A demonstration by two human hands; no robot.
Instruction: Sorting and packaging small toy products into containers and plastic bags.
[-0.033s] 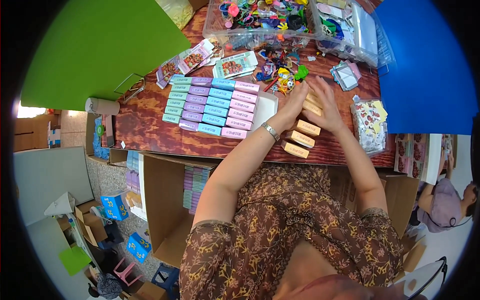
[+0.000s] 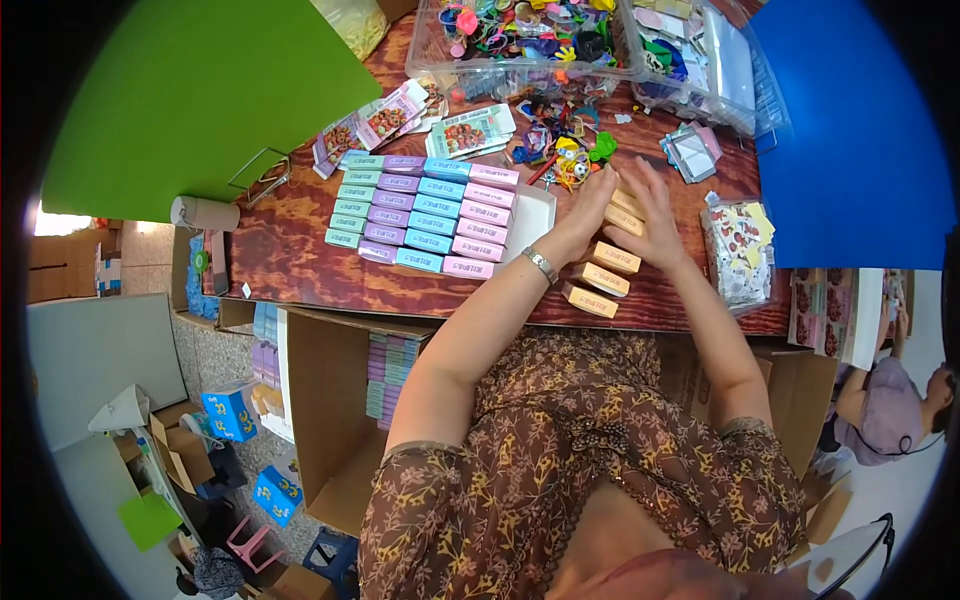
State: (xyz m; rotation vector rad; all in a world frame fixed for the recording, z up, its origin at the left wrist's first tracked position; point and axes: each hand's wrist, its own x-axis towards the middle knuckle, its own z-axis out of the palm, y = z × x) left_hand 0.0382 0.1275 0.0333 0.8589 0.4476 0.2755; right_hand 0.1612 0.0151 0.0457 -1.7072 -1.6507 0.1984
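Observation:
On the wooden table, a column of small pale-orange boxes (image 2: 617,257) runs away from me. My left hand (image 2: 592,212) lies along the left side of the far boxes, fingers together and pointing away. Opposite it, my right hand (image 2: 652,222) presses on their right side, its thumb reaching across toward the left. The far boxes sit between both palms, partly hidden by the fingers. Several nearer ones lie outside the hands, slightly fanned. Left of my hands, rows of green, purple, blue and pink boxes (image 2: 430,220) are packed in a white tray (image 2: 535,215).
Loose small toys (image 2: 570,155) lie beyond my hands, below a clear bin of trinkets (image 2: 520,65). Flattened printed cartons (image 2: 470,132) rest behind the rows. At right stands a clear container of paper pieces (image 2: 740,250). Green (image 2: 190,100) and blue (image 2: 860,130) panels flank the table.

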